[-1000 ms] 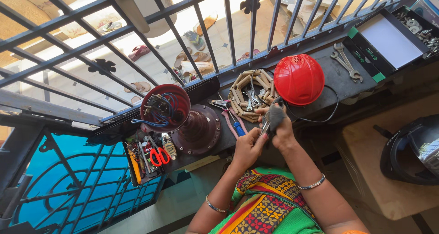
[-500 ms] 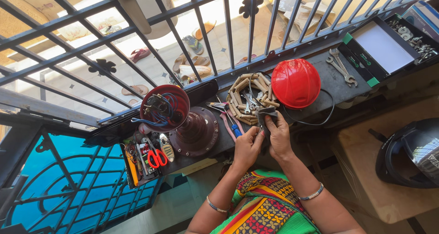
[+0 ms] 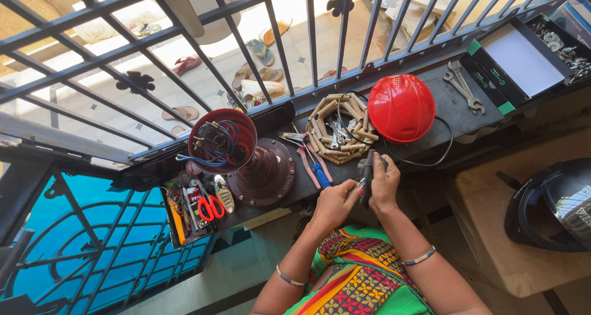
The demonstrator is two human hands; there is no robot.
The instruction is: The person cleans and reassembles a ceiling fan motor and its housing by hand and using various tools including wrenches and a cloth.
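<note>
Both hands grasp things: right hand (image 3: 386, 183) a dark hand tool (image 3: 367, 178), left hand (image 3: 335, 201) a small metal piece (image 3: 359, 183) at its tip; fitting likely needs steadiness.

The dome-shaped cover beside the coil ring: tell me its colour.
The dome-shaped cover is bright red, seen clearly in the head view.

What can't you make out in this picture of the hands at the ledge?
All in the head view:
- Dark tool: the right hand wraps it, hiding its shape.
- Its tip: the left hand covers it.
- Box of small metal parts: too small, cut by the frame edge.
- Dark helmet: cut off at right.
</note>
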